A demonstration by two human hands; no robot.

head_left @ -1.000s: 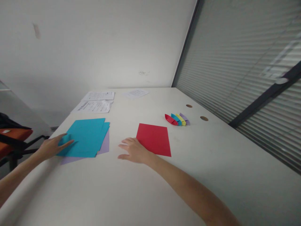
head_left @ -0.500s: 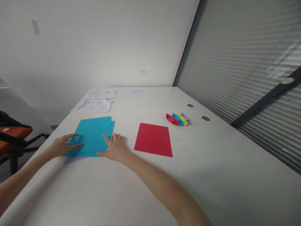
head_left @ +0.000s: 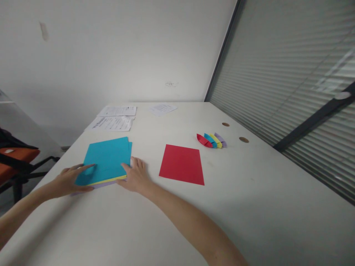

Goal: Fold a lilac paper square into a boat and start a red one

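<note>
A stack of coloured paper sheets (head_left: 108, 160) lies at the left of the table, blue on top. Yellow and purple edges show below the blue at the front. My left hand (head_left: 66, 181) holds the stack's front left corner, one finger stretched over the blue sheet and the thumb along the front edge. At the front right corner, my right hand (head_left: 135, 175) grips the stack, with its thumb at the front and its fingers curled along the right side. The undersides of the fingers are hidden. To the right of this hand, apart from it, lies a red paper square (head_left: 182, 164).
Four-coloured folded paper pieces (head_left: 211, 140) sit in a row at the back right. Printed sheets (head_left: 113, 123) lie at the far left, and another printed sheet (head_left: 163, 109) near the wall. Two round holes pierce the table by the blinds. An orange chair (head_left: 18, 159) stands at left.
The blue top sheets have shifted slightly left, and the yellow edge now shows at the front. My left hand has moved left and nearer, its thumb now at the front edge.
</note>
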